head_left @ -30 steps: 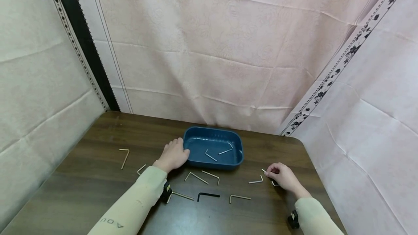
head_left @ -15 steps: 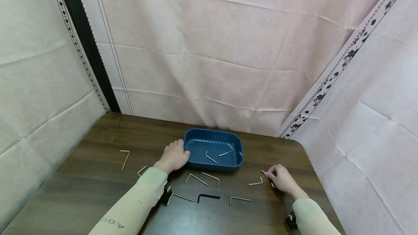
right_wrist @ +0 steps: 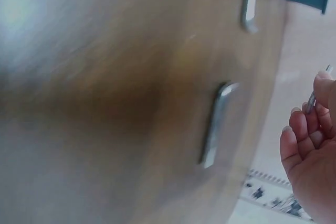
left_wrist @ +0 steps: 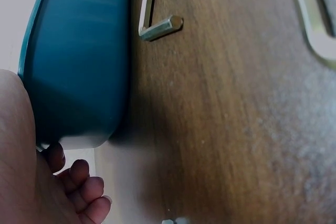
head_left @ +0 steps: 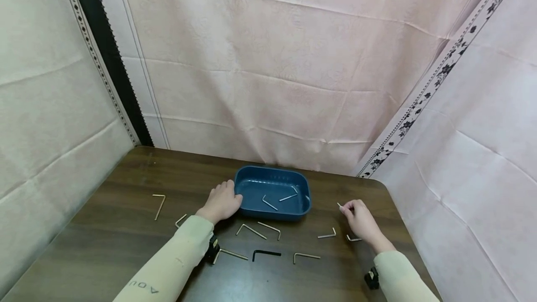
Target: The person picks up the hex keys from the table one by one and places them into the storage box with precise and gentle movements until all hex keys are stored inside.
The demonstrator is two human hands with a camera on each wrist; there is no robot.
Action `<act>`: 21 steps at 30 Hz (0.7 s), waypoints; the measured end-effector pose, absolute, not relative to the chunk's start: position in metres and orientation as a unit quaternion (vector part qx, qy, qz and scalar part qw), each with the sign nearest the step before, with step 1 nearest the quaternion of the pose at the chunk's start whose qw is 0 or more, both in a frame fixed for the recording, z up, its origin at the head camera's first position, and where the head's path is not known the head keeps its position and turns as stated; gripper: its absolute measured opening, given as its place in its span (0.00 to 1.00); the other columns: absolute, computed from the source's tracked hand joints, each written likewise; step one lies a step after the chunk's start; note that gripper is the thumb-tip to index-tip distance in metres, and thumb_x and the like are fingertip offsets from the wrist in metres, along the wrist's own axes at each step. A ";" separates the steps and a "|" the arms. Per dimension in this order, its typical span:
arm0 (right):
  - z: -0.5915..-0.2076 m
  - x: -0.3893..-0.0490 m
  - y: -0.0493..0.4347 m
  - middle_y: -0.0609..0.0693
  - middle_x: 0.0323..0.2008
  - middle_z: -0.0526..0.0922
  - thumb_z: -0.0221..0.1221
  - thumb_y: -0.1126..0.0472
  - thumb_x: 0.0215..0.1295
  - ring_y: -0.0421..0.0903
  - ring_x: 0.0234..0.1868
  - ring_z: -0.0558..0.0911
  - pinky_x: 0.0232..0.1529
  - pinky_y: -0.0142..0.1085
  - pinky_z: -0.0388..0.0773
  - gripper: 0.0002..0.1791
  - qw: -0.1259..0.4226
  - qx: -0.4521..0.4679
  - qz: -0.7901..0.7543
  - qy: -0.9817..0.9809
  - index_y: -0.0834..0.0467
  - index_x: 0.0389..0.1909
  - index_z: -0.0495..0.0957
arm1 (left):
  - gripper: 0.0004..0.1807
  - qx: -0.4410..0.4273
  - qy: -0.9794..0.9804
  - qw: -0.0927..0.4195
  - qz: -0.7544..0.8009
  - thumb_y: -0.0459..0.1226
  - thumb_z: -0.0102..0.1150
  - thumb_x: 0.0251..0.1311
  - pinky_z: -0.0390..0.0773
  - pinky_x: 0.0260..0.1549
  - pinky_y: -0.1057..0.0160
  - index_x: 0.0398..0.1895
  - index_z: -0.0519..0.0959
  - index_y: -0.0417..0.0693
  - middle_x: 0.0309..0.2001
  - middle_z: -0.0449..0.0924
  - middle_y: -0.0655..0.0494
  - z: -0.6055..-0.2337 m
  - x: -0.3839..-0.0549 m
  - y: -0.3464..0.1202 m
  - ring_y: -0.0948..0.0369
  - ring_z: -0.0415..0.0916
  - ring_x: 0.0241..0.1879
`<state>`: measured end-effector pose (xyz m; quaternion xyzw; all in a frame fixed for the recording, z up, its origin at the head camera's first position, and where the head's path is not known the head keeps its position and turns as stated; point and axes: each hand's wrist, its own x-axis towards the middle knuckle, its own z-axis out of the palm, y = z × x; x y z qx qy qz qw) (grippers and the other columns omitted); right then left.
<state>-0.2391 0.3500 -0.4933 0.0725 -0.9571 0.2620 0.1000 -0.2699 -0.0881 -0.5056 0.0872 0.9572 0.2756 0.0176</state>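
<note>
Right of the tray (head_left: 270, 213), the right hand (head_left: 361, 222) pinches a raised hex key (head_left: 339, 205); the left hand (head_left: 221, 201) grips the tray's rim; carrying leftward seems next.

Head camera: high, facing forward and down, wide over worktop (head_left: 84, 255). Both wrist cameras: close in, low, rolled sideways. All three share blue tray (left_wrist: 79, 61); right wrist catches only a corner.

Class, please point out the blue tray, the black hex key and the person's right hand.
Blue tray (head_left: 259, 187): head view, on its bare floor.
Black hex key (head_left: 268, 252): head view, on its long arm.
Right hand (head_left: 363, 222): head view, on its back.
</note>
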 end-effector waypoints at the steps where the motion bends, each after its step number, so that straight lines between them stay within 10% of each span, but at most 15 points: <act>1: -0.490 -0.240 0.346 0.54 0.36 0.74 0.59 0.60 0.68 0.50 0.37 0.74 0.42 0.46 0.70 0.07 0.102 0.075 0.266 -0.956 0.60 0.32 0.75 | 0.27 0.087 0.957 0.017 0.277 0.46 0.47 0.66 0.63 0.55 0.44 0.59 0.65 0.34 0.49 0.70 0.44 -0.506 -0.270 -0.088 0.49 0.67 0.49; 21: -0.454 -0.263 0.243 0.50 0.36 0.71 0.58 0.59 0.68 0.45 0.34 0.72 0.37 0.39 0.71 0.06 0.075 0.146 0.308 -0.937 0.57 0.33 0.75 | 0.24 0.091 0.961 0.009 0.262 0.45 0.45 0.65 0.64 0.51 0.46 0.55 0.68 0.35 0.46 0.71 0.46 -0.506 -0.267 -0.088 0.49 0.67 0.47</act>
